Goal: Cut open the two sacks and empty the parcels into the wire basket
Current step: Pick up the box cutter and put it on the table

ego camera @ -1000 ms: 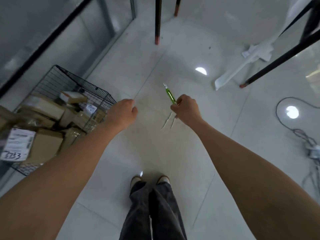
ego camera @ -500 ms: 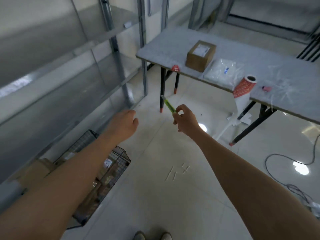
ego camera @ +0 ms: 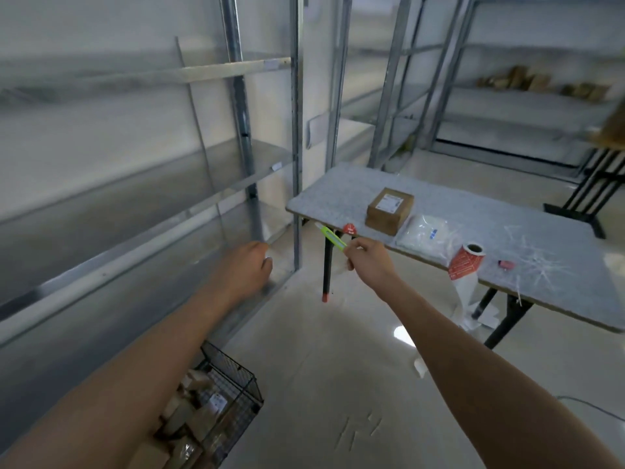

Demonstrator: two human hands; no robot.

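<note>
My right hand (ego camera: 367,262) pinches a green utility knife (ego camera: 333,237) with its blade end pointing up and left, held in the air in front of the grey table (ego camera: 348,191). My left hand (ego camera: 250,269) hangs beside it with fingers loosely curled and holds nothing. The black wire basket (ego camera: 243,384) stands on the floor at the lower left, partly hidden by my left forearm, with several brown cardboard parcels (ego camera: 199,411) inside. No sack is in view.
On the table lie a cardboard box (ego camera: 389,209), a white plastic bag (ego camera: 424,233), a red-and-white label roll (ego camera: 468,262) and a small pink item (ego camera: 506,264). Metal shelving (ego camera: 243,130) lines the left wall. White scraps (ego camera: 358,429) and a cable (ego camera: 588,406) lie on the floor.
My view has swung up from the floor toward the table and shelves. The basket has slid to the lower left of the view. My right hand still holds the knife; my left hand stays empty.
</note>
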